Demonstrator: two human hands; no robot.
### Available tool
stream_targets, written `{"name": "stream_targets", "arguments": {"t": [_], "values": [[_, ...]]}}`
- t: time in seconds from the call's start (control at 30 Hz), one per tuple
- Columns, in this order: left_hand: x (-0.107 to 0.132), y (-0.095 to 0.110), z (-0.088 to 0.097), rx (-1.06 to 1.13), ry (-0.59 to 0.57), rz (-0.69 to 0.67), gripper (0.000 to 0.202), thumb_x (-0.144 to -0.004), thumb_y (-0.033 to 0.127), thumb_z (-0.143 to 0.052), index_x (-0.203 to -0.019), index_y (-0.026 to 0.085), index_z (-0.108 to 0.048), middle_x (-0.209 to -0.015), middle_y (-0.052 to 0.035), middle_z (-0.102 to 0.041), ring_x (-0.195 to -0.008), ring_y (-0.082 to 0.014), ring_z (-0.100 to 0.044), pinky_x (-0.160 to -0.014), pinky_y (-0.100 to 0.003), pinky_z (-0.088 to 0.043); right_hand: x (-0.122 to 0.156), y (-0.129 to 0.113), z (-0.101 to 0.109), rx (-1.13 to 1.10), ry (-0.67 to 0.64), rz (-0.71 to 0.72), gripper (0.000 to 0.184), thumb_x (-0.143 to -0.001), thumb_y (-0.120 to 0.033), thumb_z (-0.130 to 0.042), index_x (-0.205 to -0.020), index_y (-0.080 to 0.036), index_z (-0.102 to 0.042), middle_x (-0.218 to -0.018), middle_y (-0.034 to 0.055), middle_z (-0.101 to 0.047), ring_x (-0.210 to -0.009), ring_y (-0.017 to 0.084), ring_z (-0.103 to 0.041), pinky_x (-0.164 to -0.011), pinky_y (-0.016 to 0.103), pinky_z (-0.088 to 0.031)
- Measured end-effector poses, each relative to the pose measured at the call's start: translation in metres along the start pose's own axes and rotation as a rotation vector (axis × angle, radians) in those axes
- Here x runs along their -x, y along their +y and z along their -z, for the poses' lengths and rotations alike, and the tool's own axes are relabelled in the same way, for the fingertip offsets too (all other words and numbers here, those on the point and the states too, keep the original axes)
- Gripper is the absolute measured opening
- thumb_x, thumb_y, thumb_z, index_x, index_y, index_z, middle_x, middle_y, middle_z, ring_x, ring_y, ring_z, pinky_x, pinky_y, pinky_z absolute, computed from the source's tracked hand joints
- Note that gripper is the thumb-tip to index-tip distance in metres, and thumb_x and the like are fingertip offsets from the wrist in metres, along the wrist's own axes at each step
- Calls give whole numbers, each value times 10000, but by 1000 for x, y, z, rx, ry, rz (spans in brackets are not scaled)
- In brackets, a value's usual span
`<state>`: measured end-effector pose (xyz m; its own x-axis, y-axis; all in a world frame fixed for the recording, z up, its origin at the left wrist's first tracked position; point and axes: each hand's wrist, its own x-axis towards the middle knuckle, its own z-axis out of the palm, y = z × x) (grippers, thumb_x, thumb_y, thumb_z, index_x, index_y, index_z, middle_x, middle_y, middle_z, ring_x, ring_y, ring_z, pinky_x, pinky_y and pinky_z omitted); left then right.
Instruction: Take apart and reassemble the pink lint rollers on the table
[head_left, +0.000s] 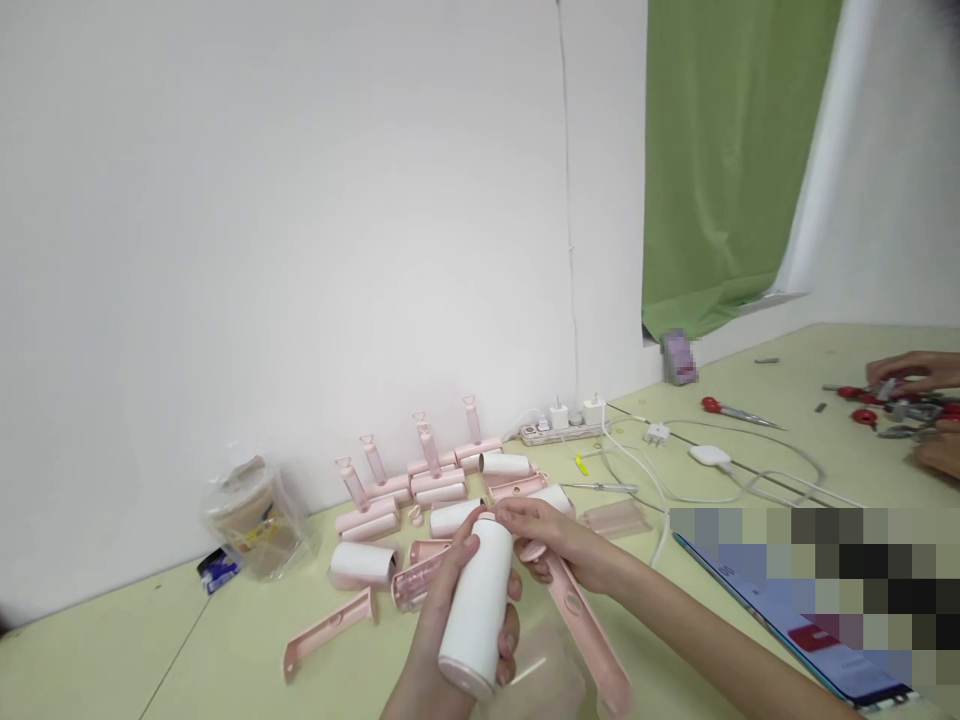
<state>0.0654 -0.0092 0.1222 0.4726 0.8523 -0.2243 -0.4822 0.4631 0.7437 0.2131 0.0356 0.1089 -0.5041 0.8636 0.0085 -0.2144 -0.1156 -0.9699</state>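
My left hand [450, 590] is wrapped around a white lint roller [477, 605] with pink ends, tilted with its near end low. My right hand [551, 540] has its thumb and forefinger at the roller's upper pink end. Its lower fingers curl at the end of a long pink half-shell cover [581, 625], which slants down to the right. Behind my hands lie more white rolls [363, 565] and pink cases, several with clear pink handles [373, 460] standing up. Another pink half-shell [328, 634] rests to the left, and a pink ribbed core [415, 583] is partly hidden by my left hand.
A bagged tub [251, 515] stands by the wall at left. A power strip [562, 432] with chargers and white cables [637, 460] lies behind. Tweezers [604, 487], a red-handled tool [742, 412] and a phone [780, 610] are to the right. Another person's hands [919, 372] handle small red parts.
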Motion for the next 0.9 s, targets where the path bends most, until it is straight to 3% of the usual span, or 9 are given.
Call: {"name": "stream_targets", "arguments": {"t": [0.1, 0.2, 0.4, 0.6, 0.9], "values": [[1, 1, -1, 37, 31, -36, 264, -841, 405, -420, -953, 182, -506, -627, -6, -558, -331, -65, -448, -252, -146, -360, -1, 2, -1, 18, -7, 2, 372, -759, -520, -567, -778, -149, -561, -479, -63, -473, -333, 19, -288, -327, 156, -203], [1, 1, -3, 72, 45, -52, 291, -843, 401, -411, -784, 136, -516, -617, 1, -527, -330, -49, -432, -249, -137, -348, 0, 3, -6, 31, 22, 23, 407, -779, -543, -524, -765, -139, -563, -513, -32, -529, -362, 31, -327, -343, 159, -223], [3, -3, -6, 43, 40, -152, 242, -842, 416, -421, -867, 181, -472, -639, 9, -540, -342, -63, -444, -260, -147, -359, 5, -3, -15, 53, 82, 61, 387, -784, -515, -532, -772, -132, -588, -488, -29, -523, -395, 46, -351, -364, 162, -235], [4, -2, -6, 21, 57, -144, 256, -819, 422, -455, -965, 213, -450, -626, 16, -544, -336, -77, -443, -259, -163, -365, 9, -4, -21, 101, 149, 72, 369, -780, -525, -517, -759, -159, -564, -489, -44, -494, -428, 76, -396, -368, 170, -293], [3, -5, -10, -49, 70, -166, 365, -819, 410, -452, -1136, 245, -374, -634, 19, -560, -335, -93, -466, -265, -179, -377, 11, -5, -19, 155, 175, 45, 354, -797, -505, -492, -672, -174, -502, -419, -61, -429, -385, 74, -342, -364, 185, -250]]}}
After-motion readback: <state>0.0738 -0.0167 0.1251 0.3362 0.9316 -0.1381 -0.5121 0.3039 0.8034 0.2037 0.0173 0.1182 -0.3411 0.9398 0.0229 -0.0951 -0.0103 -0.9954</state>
